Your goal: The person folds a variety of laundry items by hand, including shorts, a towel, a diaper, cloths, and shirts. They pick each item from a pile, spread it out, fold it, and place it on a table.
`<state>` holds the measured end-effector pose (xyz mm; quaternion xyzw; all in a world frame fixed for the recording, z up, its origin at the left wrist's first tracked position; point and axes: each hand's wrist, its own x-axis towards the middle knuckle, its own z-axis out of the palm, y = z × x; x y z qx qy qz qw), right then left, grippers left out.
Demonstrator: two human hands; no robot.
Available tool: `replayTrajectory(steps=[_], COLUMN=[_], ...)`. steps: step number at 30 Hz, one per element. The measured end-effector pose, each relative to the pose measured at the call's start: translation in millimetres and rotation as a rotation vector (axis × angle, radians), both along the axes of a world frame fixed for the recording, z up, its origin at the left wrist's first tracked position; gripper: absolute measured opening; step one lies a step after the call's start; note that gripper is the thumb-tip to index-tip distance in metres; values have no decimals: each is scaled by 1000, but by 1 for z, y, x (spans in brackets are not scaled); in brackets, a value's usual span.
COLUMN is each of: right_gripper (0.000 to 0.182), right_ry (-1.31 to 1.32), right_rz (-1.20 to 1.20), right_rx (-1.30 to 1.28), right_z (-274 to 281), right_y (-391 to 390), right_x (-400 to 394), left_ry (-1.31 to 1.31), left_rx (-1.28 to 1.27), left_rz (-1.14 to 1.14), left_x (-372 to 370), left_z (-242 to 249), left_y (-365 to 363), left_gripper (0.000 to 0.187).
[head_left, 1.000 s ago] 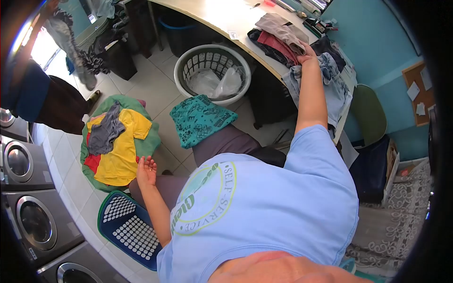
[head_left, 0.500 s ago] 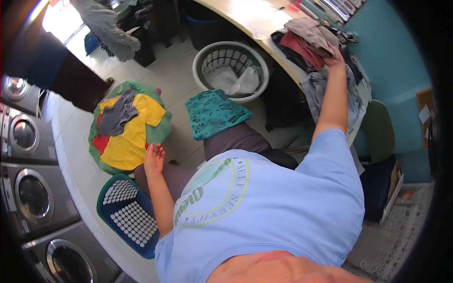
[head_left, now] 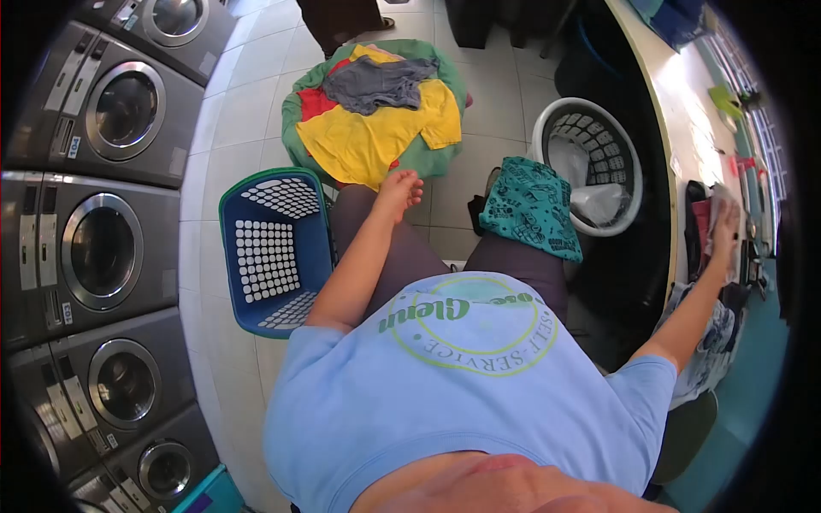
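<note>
My left hand [head_left: 400, 194] hovers over my knee, fingers loosely curled with nothing visible in them. Just beyond it, a yellow shirt [head_left: 368, 137] and a dark grey garment [head_left: 376, 84] lie on a heap bundled in green cloth [head_left: 440, 152]. At the far right my right hand [head_left: 725, 235] reaches onto a pile of clothes on the table, its fingers stretched out against a pale garment [head_left: 724, 203] and slightly blurred. Beside that are a dark red garment [head_left: 701, 221] and blue-grey denim [head_left: 717, 333]. A teal printed cloth [head_left: 532, 209] is draped over my right knee.
Front-loading machines [head_left: 103, 248] line the left side. A blue basket with a green rim [head_left: 272, 248] stands by my left leg. A white-rimmed basket [head_left: 633, 154] with plastic bags [head_left: 599, 205] is beyond my right knee. A person's leg [head_left: 342, 21] shows at the top.
My view has swung left, bringing more machines into sight. My left hand's fingers have curled in more. My right hand stays at the clothes pile on the table.
</note>
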<state>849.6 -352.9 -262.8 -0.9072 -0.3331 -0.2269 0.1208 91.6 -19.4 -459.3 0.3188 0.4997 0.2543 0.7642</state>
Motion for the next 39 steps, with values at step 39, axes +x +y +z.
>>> replayTrajectory(steps=[39], right_gripper=[29], right_ry=[1790], right_rz=[908], right_rx=[71], right_z=[-105], right_y=[280], right_x=[-587], left_ry=[21], left_rx=[720], left_rz=[-87], left_x=[-16], left_z=[60], left_y=[-38], left_gripper=[13])
